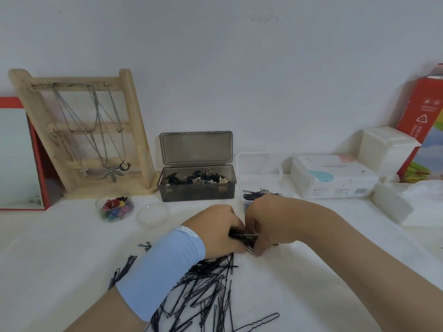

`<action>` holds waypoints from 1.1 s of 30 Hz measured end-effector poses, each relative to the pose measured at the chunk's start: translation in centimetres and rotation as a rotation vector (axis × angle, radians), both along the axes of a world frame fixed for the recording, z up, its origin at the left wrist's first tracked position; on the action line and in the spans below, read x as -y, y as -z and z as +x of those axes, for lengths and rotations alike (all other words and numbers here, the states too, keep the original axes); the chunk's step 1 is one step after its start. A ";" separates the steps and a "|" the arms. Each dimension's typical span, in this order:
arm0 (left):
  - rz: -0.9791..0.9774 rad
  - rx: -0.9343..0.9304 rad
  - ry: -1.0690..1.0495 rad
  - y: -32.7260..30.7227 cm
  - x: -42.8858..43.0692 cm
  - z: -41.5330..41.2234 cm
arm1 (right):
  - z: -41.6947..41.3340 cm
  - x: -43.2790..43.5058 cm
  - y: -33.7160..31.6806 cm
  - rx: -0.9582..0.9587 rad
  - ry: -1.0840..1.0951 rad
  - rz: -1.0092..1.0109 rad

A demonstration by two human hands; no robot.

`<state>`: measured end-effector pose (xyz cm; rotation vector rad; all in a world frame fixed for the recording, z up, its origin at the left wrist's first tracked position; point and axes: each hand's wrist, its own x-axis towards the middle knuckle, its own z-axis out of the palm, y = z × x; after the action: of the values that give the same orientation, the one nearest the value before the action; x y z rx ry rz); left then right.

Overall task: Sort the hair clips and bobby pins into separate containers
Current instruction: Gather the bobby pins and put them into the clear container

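A big heap of black bobby pins point(206, 291) lies on the white table in front of me. My left hand point(215, 228) and my right hand point(266, 221) meet above the heap and together grip a bundle of bobby pins point(243, 237) between their fingers. Behind my right hand stands a small round container point(249, 202) with bobby pins sticking out over its rim. A smoky grey box point(196, 185) with its lid open holds black and beige hair clips. A clear round tub point(114, 208) holds small coloured clips.
An empty clear round lid or dish point(153, 215) lies by the coloured tub. A wooden necklace stand point(81, 130) and a red-framed mirror point(14, 154) stand at the back left. White cotton-pad packs point(333, 176) and white boxes point(388, 149) fill the back right.
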<state>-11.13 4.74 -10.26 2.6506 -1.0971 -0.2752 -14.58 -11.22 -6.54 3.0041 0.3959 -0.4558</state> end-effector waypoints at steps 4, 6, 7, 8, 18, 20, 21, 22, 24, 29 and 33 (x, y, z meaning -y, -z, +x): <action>0.007 0.005 0.002 -0.3 -1.1 1.0 | -0.4 -0.2 0.0 -0.001 0.031 0.060; -0.009 0.007 0.001 -0.3 -1.3 1.1 | -0.3 -0.4 0.2 0.015 0.027 0.068; -0.008 0.001 0.000 -0.3 -1.3 1.1 | -0.2 -0.4 0.2 0.024 0.022 0.078; 0.001 -0.004 0.000 -0.4 -1.3 1.0 | -0.1 -0.4 0.2 0.036 0.014 0.084; 0.058 0.039 0.012 -0.1 -0.8 1.2 | -0.2 -0.3 -0.5 -0.098 0.099 -0.230; 0.069 0.028 0.028 -0.1 -1.0 1.3 | -0.1 -0.8 -0.5 -0.105 0.087 -0.321; 0.064 0.021 0.034 -0.1 -0.9 1.3 | 0.0 -0.8 -0.4 -0.070 0.084 -0.310; 0.054 0.016 0.040 -0.1 -0.8 1.2 | 0.0 -0.8 -0.3 -0.027 0.066 -0.264; 0.044 0.016 0.054 -0.1 -0.6 1.0 | 0.0 -0.7 -0.1 0.059 0.018 -0.177; 0.039 0.030 0.054 -0.2 -0.7 1.1 | -0.2 -0.3 -0.4 -0.008 0.060 -0.055; 0.057 0.022 0.026 -0.1 -0.9 1.0 | 0.1 -0.5 0.0 -0.051 0.042 -0.311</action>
<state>-10.10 5.59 -10.12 2.6966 -1.1482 -0.2864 -14.47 -10.67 -6.51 2.7085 0.2395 -0.5426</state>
